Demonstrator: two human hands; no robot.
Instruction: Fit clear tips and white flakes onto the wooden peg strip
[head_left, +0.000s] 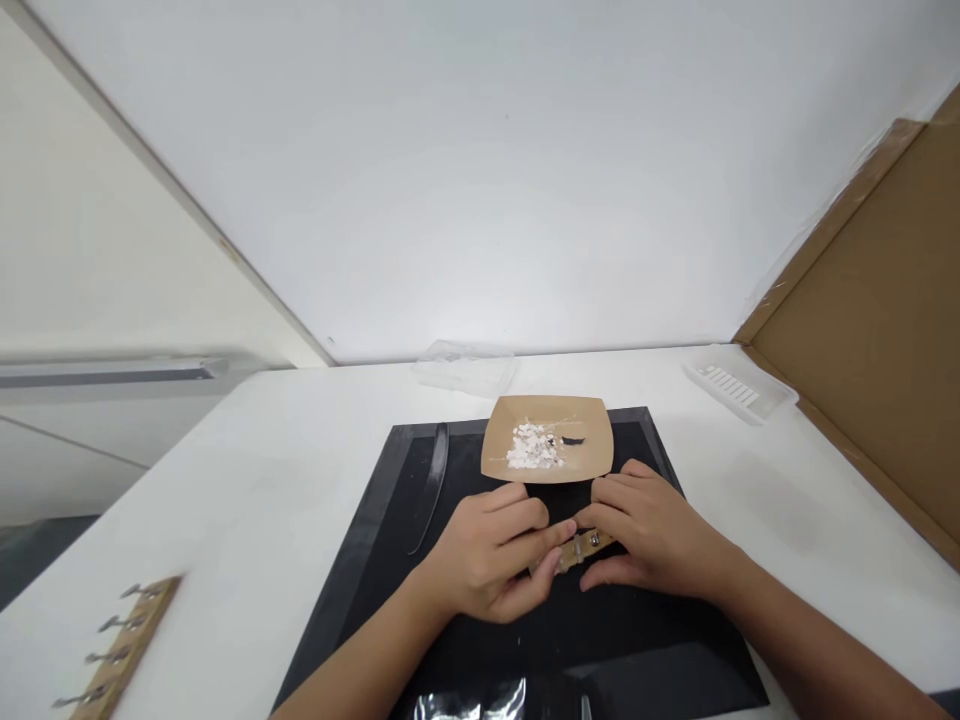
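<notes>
My left hand [499, 555] is closed, its thumb and index finger pinching the left end of a short tan strip [570, 552] with a shiny round metal piece and a clear band on it. My right hand [649, 525] holds the strip's right end, thumb below and fingers above, the fingertips of both hands nearly meeting. The strip's ends are hidden by the fingers. Both hands are over a black mat [585, 650]. Just beyond them sits a tan paper plate [592, 465] bearing a heap of white scraps [534, 446] and a small black piece [572, 441].
A curved black strip [435, 480] lies on the mat's left. A wooden rack with several metal hooks [124, 650] is at the table's left front. Clear plastic packaging [465, 367] and a translucent tray [739, 385] lie at the back. Brown cardboard [885, 350] stands along the right.
</notes>
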